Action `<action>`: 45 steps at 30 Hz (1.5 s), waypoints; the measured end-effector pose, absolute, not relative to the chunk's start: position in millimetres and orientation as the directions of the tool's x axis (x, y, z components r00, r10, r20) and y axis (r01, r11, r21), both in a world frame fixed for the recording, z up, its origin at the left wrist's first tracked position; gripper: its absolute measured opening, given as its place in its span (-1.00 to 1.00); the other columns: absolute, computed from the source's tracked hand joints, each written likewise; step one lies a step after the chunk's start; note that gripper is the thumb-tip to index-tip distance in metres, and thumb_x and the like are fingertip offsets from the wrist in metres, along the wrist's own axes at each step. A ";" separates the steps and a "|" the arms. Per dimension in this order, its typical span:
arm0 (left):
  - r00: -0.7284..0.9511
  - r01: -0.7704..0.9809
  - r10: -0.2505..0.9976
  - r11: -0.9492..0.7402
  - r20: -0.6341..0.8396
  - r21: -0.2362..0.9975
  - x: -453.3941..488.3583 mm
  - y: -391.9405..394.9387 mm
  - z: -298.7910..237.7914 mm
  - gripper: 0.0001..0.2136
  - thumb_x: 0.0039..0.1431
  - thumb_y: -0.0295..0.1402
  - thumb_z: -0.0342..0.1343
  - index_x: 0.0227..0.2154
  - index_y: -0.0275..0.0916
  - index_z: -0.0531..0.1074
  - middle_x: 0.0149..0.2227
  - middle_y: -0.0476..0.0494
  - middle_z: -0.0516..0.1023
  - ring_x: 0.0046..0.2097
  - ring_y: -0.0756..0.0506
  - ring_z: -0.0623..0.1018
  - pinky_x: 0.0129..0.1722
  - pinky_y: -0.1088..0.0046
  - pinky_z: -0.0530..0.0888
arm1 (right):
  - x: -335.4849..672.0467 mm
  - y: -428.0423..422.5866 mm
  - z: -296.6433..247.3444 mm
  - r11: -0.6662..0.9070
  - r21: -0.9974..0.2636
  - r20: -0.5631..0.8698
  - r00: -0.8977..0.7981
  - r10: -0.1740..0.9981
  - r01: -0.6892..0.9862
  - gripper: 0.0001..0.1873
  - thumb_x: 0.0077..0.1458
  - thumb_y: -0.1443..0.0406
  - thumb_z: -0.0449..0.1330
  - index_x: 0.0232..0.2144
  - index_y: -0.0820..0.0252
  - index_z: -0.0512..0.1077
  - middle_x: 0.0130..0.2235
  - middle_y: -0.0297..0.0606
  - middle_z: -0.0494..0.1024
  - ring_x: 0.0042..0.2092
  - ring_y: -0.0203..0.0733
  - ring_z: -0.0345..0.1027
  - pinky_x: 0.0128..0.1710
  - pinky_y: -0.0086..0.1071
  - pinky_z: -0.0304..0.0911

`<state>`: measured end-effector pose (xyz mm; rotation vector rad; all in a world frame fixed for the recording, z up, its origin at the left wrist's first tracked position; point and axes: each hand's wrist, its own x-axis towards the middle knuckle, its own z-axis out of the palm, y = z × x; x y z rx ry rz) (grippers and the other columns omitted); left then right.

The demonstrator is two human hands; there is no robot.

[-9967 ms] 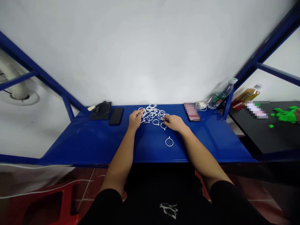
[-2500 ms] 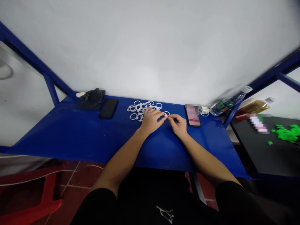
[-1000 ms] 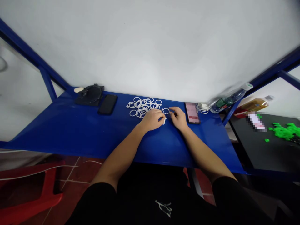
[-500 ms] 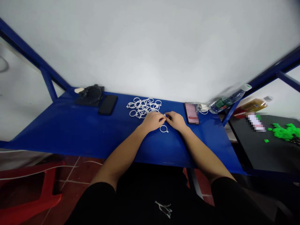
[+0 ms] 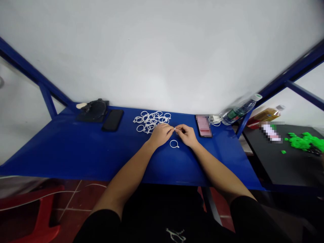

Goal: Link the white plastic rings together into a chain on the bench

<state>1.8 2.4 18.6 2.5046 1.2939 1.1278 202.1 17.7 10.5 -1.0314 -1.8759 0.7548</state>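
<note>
My left hand (image 5: 160, 134) and my right hand (image 5: 185, 134) meet fingertip to fingertip on the blue table (image 5: 76, 148). Both pinch a small white ring (image 5: 175, 129) between them. A single closed white ring (image 5: 174, 144) lies on the table just below my fingers. A pile of several white rings (image 5: 150, 119) sits behind my left hand, toward the wall.
A black phone (image 5: 112, 120) and a black pouch (image 5: 93, 109) lie at the back left. A phone with a pink screen (image 5: 204, 125) lies right of my hands, a plastic bottle (image 5: 239, 108) behind it. Green pieces (image 5: 303, 141) lie on a black table at right. A red stool (image 5: 30, 222) stands below left.
A closed white ring was set down on the table in front of my hands. Both hands have come together again, pinching another ring from the pile.
</note>
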 end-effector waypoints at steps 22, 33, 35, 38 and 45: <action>0.114 0.768 0.778 -0.463 0.617 0.442 -38.2 23.9 22.0 -0.84 0.35 -0.36 0.12 -0.31 -0.20 0.58 -0.29 -0.12 0.65 -0.20 -0.14 0.56 -0.09 0.25 0.45 | 195.3 2.3 24.9 0.773 -0.373 0.308 -0.718 0.624 0.512 -0.80 0.34 0.21 0.17 -0.15 0.11 0.58 -0.14 -0.14 0.61 -0.11 -0.06 0.45 -0.08 -0.23 0.31; 0.259 0.884 0.905 -0.362 0.336 0.294 -32.7 12.8 14.1 -0.67 0.21 -0.50 0.15 -0.04 -0.07 0.64 0.25 -0.20 0.44 0.28 -0.33 0.35 0.30 -0.06 0.25 | 207.2 4.9 39.4 0.796 -0.284 0.107 -0.808 0.580 0.534 -0.95 0.14 0.29 0.32 -0.36 0.15 0.58 -0.34 -0.25 0.57 -0.24 -0.12 0.41 -0.15 -0.26 0.19; 0.264 0.896 0.918 -0.347 0.296 0.277 -31.0 10.5 14.9 -0.72 0.26 -0.46 0.13 -0.07 -0.07 0.64 0.28 -0.20 0.41 0.32 -0.33 0.31 0.33 -0.06 0.20 | 210.8 4.2 43.4 0.774 -0.274 0.096 -0.784 0.613 0.571 -0.87 0.19 0.22 0.32 -0.28 0.16 0.58 -0.29 -0.22 0.57 -0.26 -0.14 0.42 -0.20 -0.30 0.20; 0.257 0.900 0.917 -0.342 0.304 0.271 -30.3 10.5 15.5 -0.81 0.30 -0.43 0.14 -0.16 -0.09 0.64 0.27 -0.20 0.43 0.32 -0.32 0.32 0.34 -0.08 0.17 | 210.5 2.0 43.8 0.778 -0.280 0.137 -0.779 0.612 0.562 -0.81 0.25 0.18 0.30 -0.18 0.15 0.58 -0.18 -0.18 0.58 -0.21 -0.13 0.45 -0.18 -0.30 0.27; 0.229 0.814 0.810 -0.463 0.540 0.350 -17.6 7.3 24.9 -0.90 0.33 -0.33 0.20 -0.26 -0.09 0.62 0.12 -0.11 0.58 0.20 -0.24 0.45 0.27 0.00 0.23 | 202.6 -0.8 31.2 0.708 -0.359 0.433 -0.564 0.703 0.608 -0.73 0.36 0.20 0.18 0.05 0.14 0.48 -0.07 -0.10 0.62 -0.06 0.00 0.51 -0.05 -0.15 0.41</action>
